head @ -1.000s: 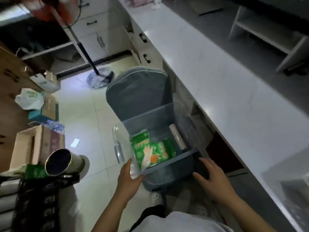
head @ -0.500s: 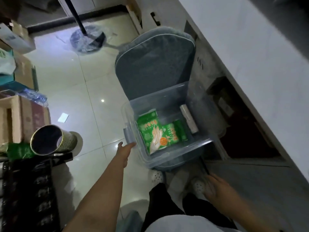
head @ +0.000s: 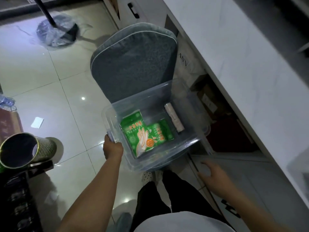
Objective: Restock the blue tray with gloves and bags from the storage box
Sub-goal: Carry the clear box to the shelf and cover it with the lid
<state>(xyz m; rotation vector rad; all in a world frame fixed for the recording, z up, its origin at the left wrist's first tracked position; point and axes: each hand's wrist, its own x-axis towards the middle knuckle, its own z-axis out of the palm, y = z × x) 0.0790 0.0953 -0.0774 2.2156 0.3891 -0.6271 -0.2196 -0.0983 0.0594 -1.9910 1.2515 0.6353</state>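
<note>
Head view, looking down. White counter (head: 242, 67) runs along the far side of the right hand; tiled floor (head: 50, 84) spreads beyond the left hand. Grey cushioned chair (head: 133, 64) stands ahead of both hands, its back rising behind the clear storage box (head: 189, 144), which sits on the seat between the hands.

Left hand (head: 112, 147) grips the box's near-left rim at the handle, fingers curled over the edge. Right hand (head: 211, 172) hangs apart from the box, near its right corner, fingers spread and relaxed, holding nothing.

Inside the box: two green glove packets (head: 142, 134) overlapping flat on the bottom, just beyond the left hand; a pale roll of bags (head: 173, 117) against the right wall.

Metal cylinder (head: 25, 150) lies on its side, left of the left hand. Fan base (head: 56, 35) far ahead on the floor.
</note>
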